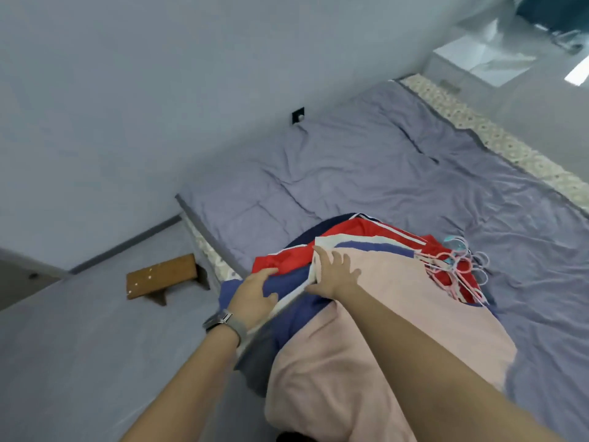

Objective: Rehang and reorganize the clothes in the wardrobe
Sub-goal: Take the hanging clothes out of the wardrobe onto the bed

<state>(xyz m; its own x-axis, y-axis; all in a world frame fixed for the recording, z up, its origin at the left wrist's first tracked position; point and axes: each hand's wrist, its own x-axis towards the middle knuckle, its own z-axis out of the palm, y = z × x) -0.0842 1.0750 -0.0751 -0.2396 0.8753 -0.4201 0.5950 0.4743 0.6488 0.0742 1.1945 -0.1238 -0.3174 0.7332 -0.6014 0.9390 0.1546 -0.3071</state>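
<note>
A pile of clothes lies at the near edge of the bed: a pale pink garment on top, a blue one and a red one with white stripes beneath. A bunch of pink and blue plastic hangers pokes out at the pile's right side. My left hand, with a watch on its wrist, curls over the blue fabric at the pile's left edge. My right hand lies flat with spread fingers on the pink garment's edge, by a white hem.
The bed has a wrinkled lilac sheet and runs along the wall. A patterned mattress edge shows on the far side. A small wooden stool stands on the floor left of the bed. A white cabinet sits far right.
</note>
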